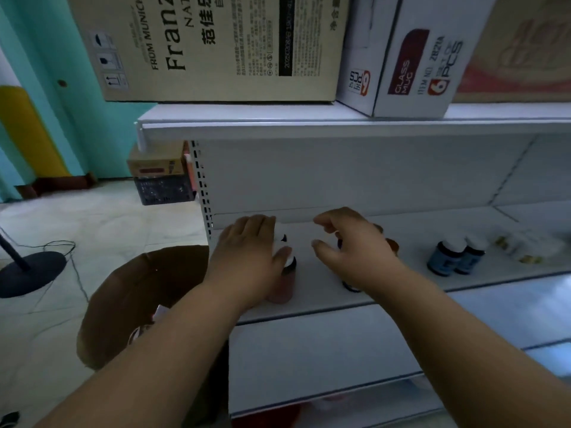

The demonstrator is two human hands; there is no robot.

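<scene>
Two bare hands reach onto the white metal shelf (324,301) near its left end. The left hand (250,251) lies palm-down over the tops of a small cluster of bottles. Its fingers are nearly straight across a white cap at the back. Its thumb rests on the white cap of the pink plastic bottle (281,287), which stands upright near the shelf's front edge, and no finger curls round it. Just to the right, across a bare strip of shelf, the right hand (349,245) hovers half-open. Its fingers are bent into a loose claw, with thumb and forefinger apart and nothing between them. Under its palm stands a dark blue bottle (352,287), with only its base and a bit of its top showing, and I cannot tell whether the palm touches it. Amber-brown jars (392,246) peek out behind the wrist. Further right on the same shelf, well apart from the hands, two dark blue white-capped bottles (454,257) stand side by side. Beyond them lie some pale packets (522,245), too blurred to read. On top of the unit sit a tan cardboard carton (216,47) and a white glass-mug box (411,63). On the tiled floor left of the shelf stands an open brown cardboard box (139,304), and further back a black plastic crate (163,189).
</scene>
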